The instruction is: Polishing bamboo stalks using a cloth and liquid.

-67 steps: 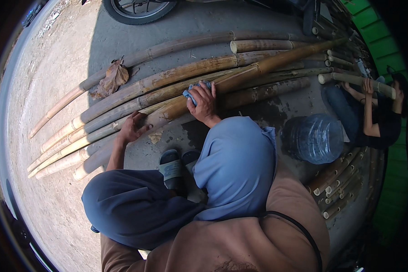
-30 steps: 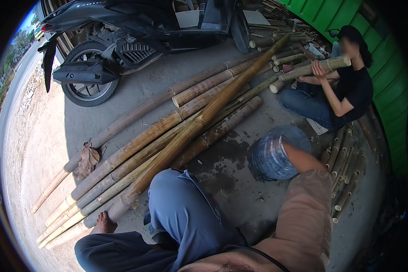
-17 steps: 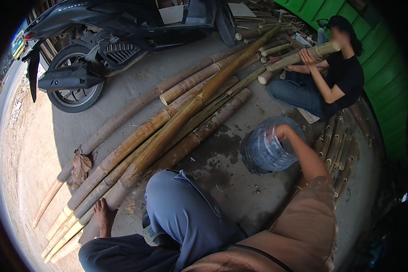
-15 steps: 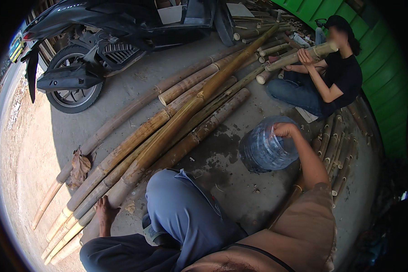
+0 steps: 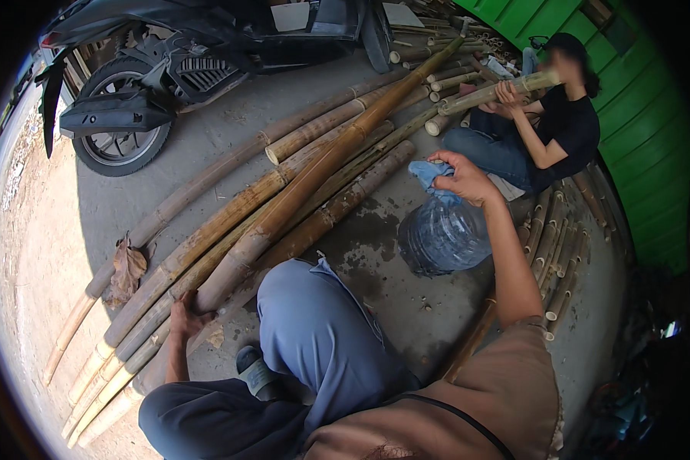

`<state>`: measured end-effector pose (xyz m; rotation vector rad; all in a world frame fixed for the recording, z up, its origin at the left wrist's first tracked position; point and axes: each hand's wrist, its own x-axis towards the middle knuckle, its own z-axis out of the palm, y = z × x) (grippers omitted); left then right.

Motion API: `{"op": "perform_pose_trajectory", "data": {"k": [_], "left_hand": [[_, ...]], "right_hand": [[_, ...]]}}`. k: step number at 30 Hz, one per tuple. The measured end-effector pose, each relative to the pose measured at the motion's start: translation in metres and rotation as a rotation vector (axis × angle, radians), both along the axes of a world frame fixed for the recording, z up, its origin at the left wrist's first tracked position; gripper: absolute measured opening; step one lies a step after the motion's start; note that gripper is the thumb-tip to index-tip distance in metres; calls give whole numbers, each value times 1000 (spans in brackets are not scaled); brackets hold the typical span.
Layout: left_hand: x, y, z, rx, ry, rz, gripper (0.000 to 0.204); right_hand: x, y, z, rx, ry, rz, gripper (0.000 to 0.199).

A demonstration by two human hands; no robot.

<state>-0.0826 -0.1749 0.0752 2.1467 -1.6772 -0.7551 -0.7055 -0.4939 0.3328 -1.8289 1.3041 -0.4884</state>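
My right hand (image 5: 465,182) is closed on a crumpled blue cloth (image 5: 429,175), just above a clear plastic jug (image 5: 441,238) whose top opening is partly hidden by the hand. The jug rests on the concrete. Low at the left, my left hand (image 5: 188,316) grips a thick bamboo pole (image 5: 234,264), its fingers partly out of sight. That brown pole lies slantwise on top of several other long poles (image 5: 176,264), running from my left side up to the far right.
A black scooter (image 5: 207,69) stands far left. Across from me, a co-worker (image 5: 556,115) sits holding a bamboo length (image 5: 498,93) before a green metal wall (image 5: 636,146). Cut bamboo pieces (image 5: 563,253) lie at right. A dry leaf (image 5: 126,272) rests by the poles.
My right hand has come up out of the plastic jug, bringing the blue cloth into sight. My left hand has moved a little up along the poles. The view has shifted slightly.
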Motion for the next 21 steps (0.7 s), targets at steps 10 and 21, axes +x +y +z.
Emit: {"op": "perform_pose_trajectory", "data": {"k": [10, 21], "left_hand": [[6, 7, -2, 15, 89, -9, 89], [11, 14, -3, -73, 68, -17, 84]], "right_hand": [[305, 1, -237, -726, 139, 218, 46], [401, 131, -286, -781, -161, 505, 34]]}}
